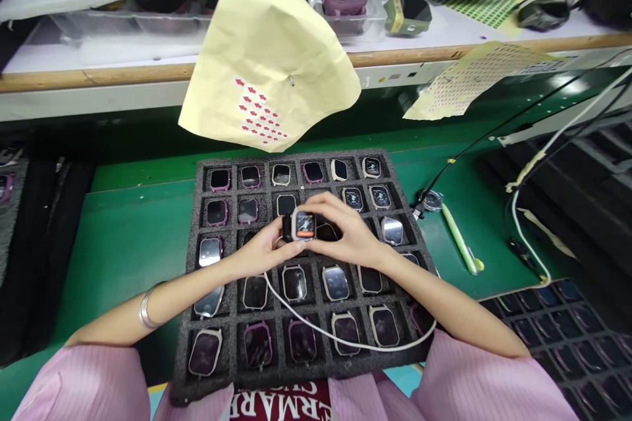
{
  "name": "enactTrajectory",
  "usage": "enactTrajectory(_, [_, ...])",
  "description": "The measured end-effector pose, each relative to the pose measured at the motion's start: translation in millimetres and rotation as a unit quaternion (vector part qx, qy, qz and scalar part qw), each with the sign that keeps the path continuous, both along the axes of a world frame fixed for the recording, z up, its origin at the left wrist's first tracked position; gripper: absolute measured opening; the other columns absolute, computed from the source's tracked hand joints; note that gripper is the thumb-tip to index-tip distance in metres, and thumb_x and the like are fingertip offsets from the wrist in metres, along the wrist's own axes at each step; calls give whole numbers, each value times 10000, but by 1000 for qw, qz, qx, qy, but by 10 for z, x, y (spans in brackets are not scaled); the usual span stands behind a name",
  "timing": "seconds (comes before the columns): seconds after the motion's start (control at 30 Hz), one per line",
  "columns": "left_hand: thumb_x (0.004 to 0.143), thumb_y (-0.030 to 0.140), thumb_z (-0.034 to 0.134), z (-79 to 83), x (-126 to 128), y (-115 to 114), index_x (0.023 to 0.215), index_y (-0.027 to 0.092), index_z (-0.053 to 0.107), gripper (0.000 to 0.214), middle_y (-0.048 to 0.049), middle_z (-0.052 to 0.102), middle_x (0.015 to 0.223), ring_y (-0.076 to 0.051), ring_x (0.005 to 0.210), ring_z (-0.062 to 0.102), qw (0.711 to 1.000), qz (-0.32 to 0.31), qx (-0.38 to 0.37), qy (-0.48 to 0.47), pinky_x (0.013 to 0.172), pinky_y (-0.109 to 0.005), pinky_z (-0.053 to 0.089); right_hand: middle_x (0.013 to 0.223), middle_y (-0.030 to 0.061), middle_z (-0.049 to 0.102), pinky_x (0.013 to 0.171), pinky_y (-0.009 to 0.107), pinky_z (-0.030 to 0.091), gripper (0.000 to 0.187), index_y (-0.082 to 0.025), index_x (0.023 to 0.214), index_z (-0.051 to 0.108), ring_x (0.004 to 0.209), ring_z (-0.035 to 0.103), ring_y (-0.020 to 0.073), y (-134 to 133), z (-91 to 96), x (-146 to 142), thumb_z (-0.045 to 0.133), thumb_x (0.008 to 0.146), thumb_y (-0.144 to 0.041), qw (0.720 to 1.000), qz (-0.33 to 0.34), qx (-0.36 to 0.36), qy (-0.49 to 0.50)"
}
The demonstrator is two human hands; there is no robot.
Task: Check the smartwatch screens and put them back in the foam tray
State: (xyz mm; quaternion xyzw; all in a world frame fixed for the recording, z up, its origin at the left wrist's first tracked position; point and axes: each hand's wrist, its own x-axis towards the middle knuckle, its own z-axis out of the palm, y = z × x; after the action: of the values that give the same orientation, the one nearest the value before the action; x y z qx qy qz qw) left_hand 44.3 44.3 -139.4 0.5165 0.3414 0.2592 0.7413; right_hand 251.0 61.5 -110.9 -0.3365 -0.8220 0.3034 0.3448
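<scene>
Over the middle of a dark grey foam tray (184,342), both my hands hold a smartwatch (305,225) without a strap. Its screen is lit, with an orange bar near the bottom. My left hand (264,250) is closed at its left side, where a small black piece (287,227) sits against the case; I cannot tell what it is. The fingers and thumb of my right hand (345,230) grip the watch from the right. A white cable (316,327) runs from below my left hand across the tray to the right. Other watch cases, such as a purple one (258,344), lie in the compartments.
A shelf edge (395,54) crosses the back, with yellow sticker sheets (276,46) hanging from it. To the right lie a light green pen-like tool (459,237) and cables. Another tray of watches (567,335) stands at the lower right.
</scene>
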Motion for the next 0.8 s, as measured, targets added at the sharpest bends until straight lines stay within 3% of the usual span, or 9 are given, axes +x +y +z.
enactTrajectory(0.07, [817,484,629,30,-6,17,1072,151,469,449,62,488,653,-6,364,315,999,13,-6,-29,339,-146,239,1065,96,589,827,402,507,383,-181,1150,583,972,576,248,108,39,111,723,823,-322,999,-47,-1,-3])
enactTrajectory(0.13, [828,498,606,68,-35,31,1024,151,472,421,41,522,703,2,346,318,999,25,-10,-33,318,-144,219,1043,97,600,817,423,496,365,-175,1121,601,949,569,264,206,31,238,730,813,-321,995,-79,9,-66])
enactTrajectory(0.3, [867,450,572,84,-237,-17,969,155,504,319,-8,593,787,-16,349,402,999,21,-36,5,284,-134,276,1111,133,589,858,494,451,413,-163,1217,577,1037,527,324,287,-7,372,683,844,-308,962,-64,62,-259])
enactTrajectory(0.4, [874,423,570,33,-359,-76,925,150,494,288,-13,603,791,-20,355,434,999,12,-42,9,287,-126,321,1113,128,586,849,454,443,397,-164,1213,579,1026,524,308,314,42,183,683,860,-313,952,-39,100,-286])
enactTrajectory(0.6, [830,369,639,12,-371,-82,1056,131,482,364,-78,641,882,-98,537,574,997,37,-48,-42,367,-177,498,965,140,590,751,415,451,345,-96,946,657,888,550,301,486,41,-384,781,760,-359,922,18,116,-369])
enactTrajectory(0.8, [800,279,682,-28,-381,-17,1082,104,538,362,-122,661,935,-180,792,653,991,47,-68,-102,588,-268,592,976,124,597,771,410,458,349,-118,957,639,907,570,294,541,26,-339,796,736,-338,931,13,130,-341])
